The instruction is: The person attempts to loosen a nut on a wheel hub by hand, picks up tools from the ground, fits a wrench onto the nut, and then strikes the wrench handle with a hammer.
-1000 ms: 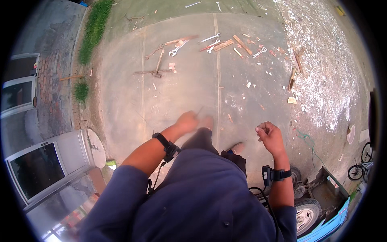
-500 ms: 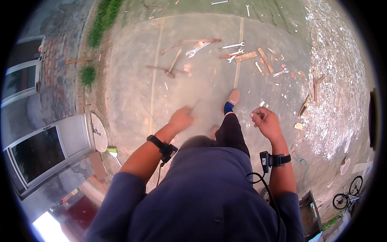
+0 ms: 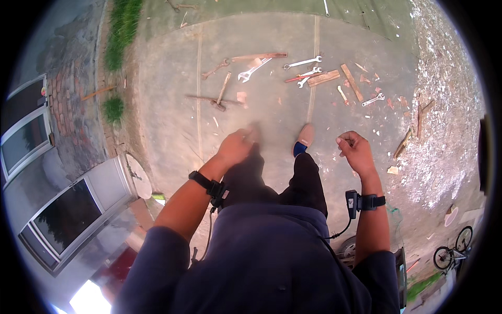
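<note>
My left hand [image 3: 236,147] hangs over the concrete, above my left leg, and touches no tool that I can see. Its fingertips are blurred, so its grip is unclear. On the right, my right hand [image 3: 357,152] is held away from my body with fingers curled and thumb against the index finger; anything inside is hidden. Ahead on the ground lies a hammer [image 3: 221,94] with a wooden handle. Near it are an adjustable wrench [image 3: 253,72], a rusty wrench [image 3: 215,69], a combination wrench [image 3: 303,63] and a smaller wrench [image 3: 373,100].
Wood pieces [image 3: 323,78] and a wooden strip [image 3: 352,82] lie among scattered chips. A brush-like piece [image 3: 402,144] rests at the right beside white-speckled ground. The house wall [image 3: 68,99] with windows runs along the left, with a round board [image 3: 138,175] leaning there. A bicycle [image 3: 454,254] stands far right.
My left leg has swung forward into view. My right hand has shifted a little to the right, and my left hand slightly up. The tools lie in the same arrangement.
</note>
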Demonstrator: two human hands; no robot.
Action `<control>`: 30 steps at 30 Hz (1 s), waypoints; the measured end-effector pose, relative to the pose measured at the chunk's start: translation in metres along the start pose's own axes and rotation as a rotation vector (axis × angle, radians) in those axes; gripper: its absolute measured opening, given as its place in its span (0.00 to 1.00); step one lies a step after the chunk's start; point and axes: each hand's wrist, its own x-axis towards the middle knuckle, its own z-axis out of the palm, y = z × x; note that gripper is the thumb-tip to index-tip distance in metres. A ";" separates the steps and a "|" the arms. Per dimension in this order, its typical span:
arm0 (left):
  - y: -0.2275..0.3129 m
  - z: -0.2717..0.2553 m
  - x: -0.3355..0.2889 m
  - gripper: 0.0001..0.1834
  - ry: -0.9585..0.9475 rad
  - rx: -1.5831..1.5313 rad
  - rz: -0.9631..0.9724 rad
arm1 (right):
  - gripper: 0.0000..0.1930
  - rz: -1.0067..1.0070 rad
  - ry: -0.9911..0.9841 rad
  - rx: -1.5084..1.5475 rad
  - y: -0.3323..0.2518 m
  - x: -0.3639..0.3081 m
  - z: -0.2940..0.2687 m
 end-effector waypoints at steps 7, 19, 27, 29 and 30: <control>-0.027 -0.011 0.152 0.22 -0.028 0.165 0.080 | 0.11 0.095 0.081 0.048 0.033 0.061 0.037; -0.084 0.006 0.426 0.21 -0.093 0.423 0.214 | 0.10 0.129 0.089 0.022 0.100 0.261 0.138; -0.115 0.037 0.520 0.21 -0.098 0.522 0.346 | 0.11 0.133 -0.030 -0.056 0.124 0.346 0.187; -0.111 0.034 0.527 0.22 -0.083 0.570 0.368 | 0.11 0.135 -0.022 -0.079 0.133 0.353 0.194; -0.114 0.034 0.534 0.19 -0.039 0.595 0.389 | 0.11 0.134 -0.017 -0.091 0.137 0.356 0.195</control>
